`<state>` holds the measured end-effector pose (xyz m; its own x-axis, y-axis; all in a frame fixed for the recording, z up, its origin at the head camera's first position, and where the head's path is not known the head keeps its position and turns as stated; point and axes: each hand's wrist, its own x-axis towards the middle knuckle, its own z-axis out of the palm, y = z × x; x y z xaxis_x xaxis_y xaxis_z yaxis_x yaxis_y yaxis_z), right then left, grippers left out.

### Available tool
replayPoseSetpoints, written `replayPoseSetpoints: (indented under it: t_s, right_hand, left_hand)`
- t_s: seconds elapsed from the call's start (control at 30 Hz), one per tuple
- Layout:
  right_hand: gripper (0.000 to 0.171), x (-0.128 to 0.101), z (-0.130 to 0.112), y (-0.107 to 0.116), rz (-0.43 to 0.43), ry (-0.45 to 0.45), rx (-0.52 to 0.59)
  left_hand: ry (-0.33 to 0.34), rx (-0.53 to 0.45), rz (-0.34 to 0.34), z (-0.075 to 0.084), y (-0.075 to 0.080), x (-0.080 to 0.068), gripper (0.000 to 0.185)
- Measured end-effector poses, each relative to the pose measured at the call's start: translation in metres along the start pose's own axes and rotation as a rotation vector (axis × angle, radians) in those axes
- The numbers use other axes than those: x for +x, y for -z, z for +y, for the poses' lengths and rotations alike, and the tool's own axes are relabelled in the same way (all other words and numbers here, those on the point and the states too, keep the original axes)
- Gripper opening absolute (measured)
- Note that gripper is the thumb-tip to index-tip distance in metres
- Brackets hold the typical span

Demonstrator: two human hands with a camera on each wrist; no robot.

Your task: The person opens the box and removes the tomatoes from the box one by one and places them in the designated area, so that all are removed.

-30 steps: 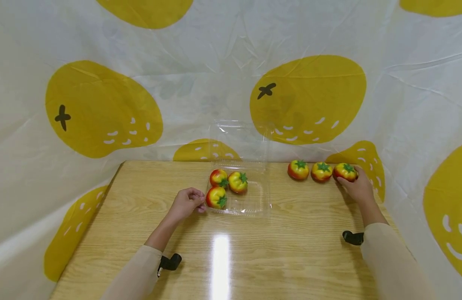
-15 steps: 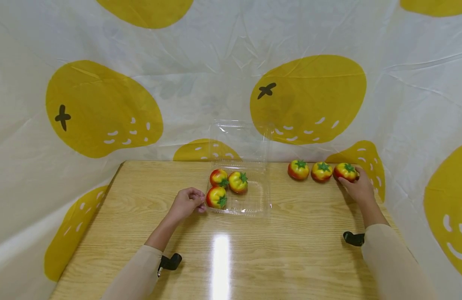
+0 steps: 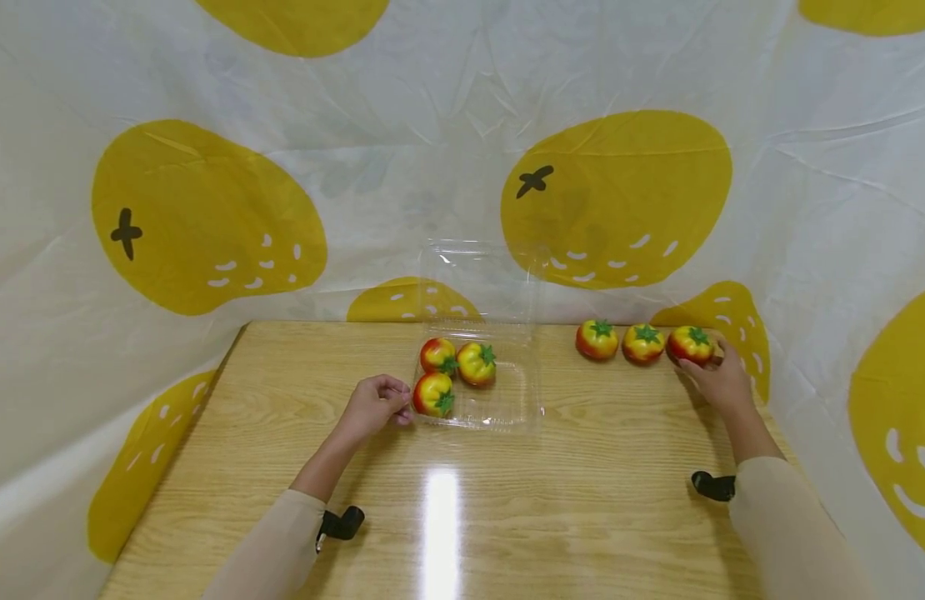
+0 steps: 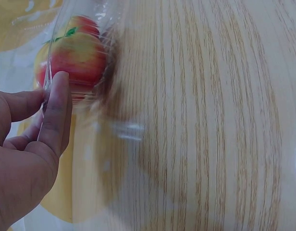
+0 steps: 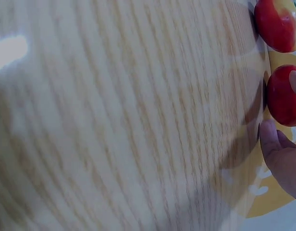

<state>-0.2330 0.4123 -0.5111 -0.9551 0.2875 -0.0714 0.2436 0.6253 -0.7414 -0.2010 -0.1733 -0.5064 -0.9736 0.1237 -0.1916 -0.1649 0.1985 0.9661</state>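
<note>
Pinched the near-left rim of the clear clamshell tray (image 3: 518, 408) with left hand (image 3: 372, 407), three toy tomatoes inside. Curled right hand (image 3: 721, 379) around the rightmost tomato (image 3: 690, 344) on the glossy wooden table (image 3: 582, 500), before lemon-print sheeting (image 3: 207, 217).

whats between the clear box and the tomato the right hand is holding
Two loose tomatoes on the table, in a row left of the held tomato, seen in the head view.

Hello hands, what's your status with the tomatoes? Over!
Left hand pinches clear tray edge; three tomatoes inside. Right hand grips end tomato of table row. Nothing in the way.
</note>
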Motion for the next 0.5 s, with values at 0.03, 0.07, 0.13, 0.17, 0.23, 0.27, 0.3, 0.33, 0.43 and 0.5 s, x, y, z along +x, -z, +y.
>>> replayPoseSetpoints:
  t_s: [0.03, 0.07, 0.13, 0.17, 0.23, 0.27, 0.3, 0.33, 0.43, 0.5]
  right_hand:
    - [0.096, -0.002, -0.001, 0.001, 0.0, -0.011, -0.005]
    - [0.097, -0.003, -0.001, 0.002, 0.001, -0.023, -0.004]
    - [0.098, -0.005, -0.001, 0.004, 0.002, -0.037, 0.006]
    - [0.098, -0.005, 0.0, 0.005, 0.006, -0.04, 0.01]
    - [0.098, -0.006, -0.001, 0.008, 0.017, -0.041, 0.019]
    - [0.098, -0.007, -0.001, 0.009, 0.024, -0.034, 0.022]
    - [0.098, -0.008, -0.002, 0.01, 0.036, -0.023, 0.018]
    - [0.098, -0.009, -0.003, 0.012, 0.044, -0.013, 0.013]
    - [0.098, -0.016, -0.008, 0.015, 0.052, 0.001, 0.002]
    - [0.099, -0.021, -0.011, 0.017, 0.05, 0.006, -0.007]
  left_hand:
    - [0.002, 0.003, 0.001, 0.0, 0.0, 0.0, 0.016]
    - [0.004, 0.008, 0.002, -0.001, -0.001, 0.001, 0.016]
    - [0.007, 0.011, 0.005, -0.002, -0.001, 0.002, 0.016]
    - [0.007, 0.012, 0.007, -0.002, -0.001, 0.003, 0.016]
    - [0.004, 0.015, 0.009, -0.002, -0.001, 0.003, 0.016]
    - [0.002, 0.015, 0.009, -0.002, -0.001, 0.003, 0.016]
    - [-0.001, 0.014, 0.008, -0.002, -0.001, 0.002, 0.016]
    - [-0.001, 0.015, 0.008, -0.002, -0.001, 0.001, 0.016]
    - [0.001, 0.011, 0.006, -0.001, -0.001, 0.0, 0.016]
    - [0.004, 0.005, 0.007, 0.0, -0.001, 0.0, 0.016]
